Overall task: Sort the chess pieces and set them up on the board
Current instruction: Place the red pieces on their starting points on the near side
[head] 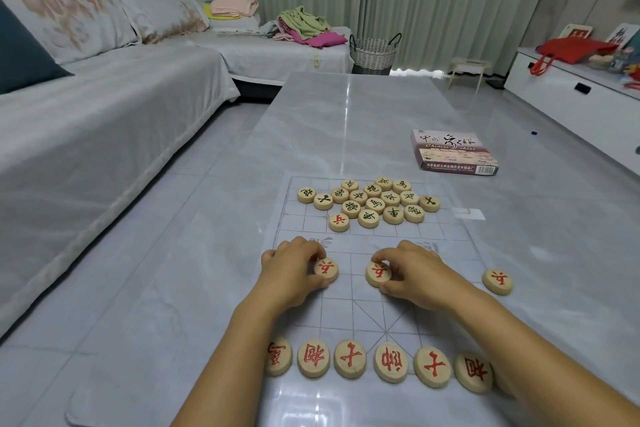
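Pale wood discs, red or black characters | head view: left hand (292, 269) pinching one red soldier piece (326, 270) on clear board sheet (460, 243) | right hand (414, 272) pinching second red soldier (378, 273) | third red soldier (497, 282) at right edge | red back row (381, 362) nearest | black pile (369, 202) far side | box (453, 153) on grey table (346, 114)

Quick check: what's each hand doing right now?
Left hand: fingers closed on a red-marked piece resting on the board.
Right hand: grip closed on another red-marked piece, also on the board.
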A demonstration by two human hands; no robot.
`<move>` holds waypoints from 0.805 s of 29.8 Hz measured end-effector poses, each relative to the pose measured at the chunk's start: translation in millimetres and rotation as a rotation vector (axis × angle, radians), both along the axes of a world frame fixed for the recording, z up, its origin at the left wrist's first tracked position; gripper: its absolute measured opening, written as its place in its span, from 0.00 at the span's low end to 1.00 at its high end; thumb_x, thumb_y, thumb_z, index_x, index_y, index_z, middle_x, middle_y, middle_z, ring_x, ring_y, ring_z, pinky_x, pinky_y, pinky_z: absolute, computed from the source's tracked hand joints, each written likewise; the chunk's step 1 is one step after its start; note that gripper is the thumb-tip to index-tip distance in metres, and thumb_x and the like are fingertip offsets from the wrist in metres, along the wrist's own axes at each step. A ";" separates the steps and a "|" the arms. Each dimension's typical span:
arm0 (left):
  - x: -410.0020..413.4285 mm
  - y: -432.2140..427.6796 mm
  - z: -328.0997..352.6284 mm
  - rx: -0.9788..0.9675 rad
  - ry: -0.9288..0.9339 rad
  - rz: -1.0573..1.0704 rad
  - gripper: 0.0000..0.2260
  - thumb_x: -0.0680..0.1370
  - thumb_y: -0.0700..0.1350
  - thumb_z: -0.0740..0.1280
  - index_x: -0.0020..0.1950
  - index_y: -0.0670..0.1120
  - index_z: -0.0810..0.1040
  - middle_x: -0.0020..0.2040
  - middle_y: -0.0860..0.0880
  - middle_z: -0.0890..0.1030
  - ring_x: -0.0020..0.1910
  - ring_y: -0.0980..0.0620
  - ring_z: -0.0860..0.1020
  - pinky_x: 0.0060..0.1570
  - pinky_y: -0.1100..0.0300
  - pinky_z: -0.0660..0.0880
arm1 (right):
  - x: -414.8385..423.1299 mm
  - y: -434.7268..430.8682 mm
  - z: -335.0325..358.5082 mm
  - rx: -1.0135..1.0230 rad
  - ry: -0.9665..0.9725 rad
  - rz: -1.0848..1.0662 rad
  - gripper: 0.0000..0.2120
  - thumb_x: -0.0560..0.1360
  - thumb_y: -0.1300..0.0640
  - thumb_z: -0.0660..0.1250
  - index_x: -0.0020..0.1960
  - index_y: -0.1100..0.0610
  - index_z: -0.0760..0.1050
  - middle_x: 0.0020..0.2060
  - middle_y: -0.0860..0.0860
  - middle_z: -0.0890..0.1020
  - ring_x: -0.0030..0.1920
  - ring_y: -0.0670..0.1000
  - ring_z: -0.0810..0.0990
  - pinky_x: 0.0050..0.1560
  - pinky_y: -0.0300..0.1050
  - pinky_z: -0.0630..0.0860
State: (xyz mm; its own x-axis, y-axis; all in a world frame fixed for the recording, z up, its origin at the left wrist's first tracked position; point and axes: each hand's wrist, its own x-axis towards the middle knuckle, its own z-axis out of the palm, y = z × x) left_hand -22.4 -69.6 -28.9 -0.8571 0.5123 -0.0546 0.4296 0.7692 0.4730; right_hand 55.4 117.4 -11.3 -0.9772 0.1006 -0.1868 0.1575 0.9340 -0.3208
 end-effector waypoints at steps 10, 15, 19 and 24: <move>-1.8 -2.0 0.2 -0.028 0.011 -0.026 0.17 0.74 0.50 0.67 0.63 0.55 0.71 0.61 0.53 0.73 0.62 0.51 0.69 0.61 0.54 0.61 | -1.6 -3.5 0.3 0.024 0.019 -0.030 0.21 0.71 0.46 0.68 0.61 0.50 0.69 0.58 0.49 0.72 0.58 0.50 0.71 0.62 0.47 0.65; -2.2 -9.1 3.6 0.069 -0.126 -0.011 0.25 0.72 0.47 0.70 0.68 0.56 0.66 0.59 0.54 0.73 0.62 0.51 0.70 0.65 0.52 0.66 | -1.2 -1.8 -0.8 -0.002 0.017 -0.032 0.20 0.72 0.47 0.68 0.61 0.50 0.69 0.57 0.49 0.72 0.57 0.50 0.72 0.61 0.46 0.65; -12.1 -43.5 13.4 0.250 -0.107 0.223 0.22 0.73 0.39 0.69 0.65 0.51 0.69 0.55 0.52 0.74 0.54 0.52 0.73 0.58 0.55 0.73 | -0.2 -1.1 -2.2 -0.003 0.028 -0.031 0.20 0.72 0.47 0.68 0.61 0.50 0.69 0.57 0.49 0.72 0.56 0.50 0.72 0.60 0.46 0.66; -14.1 -71.6 24.6 0.163 -0.129 0.305 0.12 0.72 0.40 0.70 0.54 0.47 0.76 0.48 0.48 0.76 0.44 0.50 0.74 0.44 0.59 0.72 | -1.8 -2.5 -1.1 0.040 0.026 -0.025 0.21 0.72 0.46 0.67 0.62 0.50 0.69 0.57 0.49 0.72 0.58 0.51 0.72 0.60 0.47 0.64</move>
State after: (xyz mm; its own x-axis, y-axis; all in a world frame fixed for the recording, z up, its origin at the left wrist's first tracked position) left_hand -36.5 -141.2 -4.3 -0.9631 0.2450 -0.1114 0.1206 0.7629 0.6352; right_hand 53.6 114.9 -12.4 -0.9788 0.1320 -0.1567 0.1731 0.9419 -0.2879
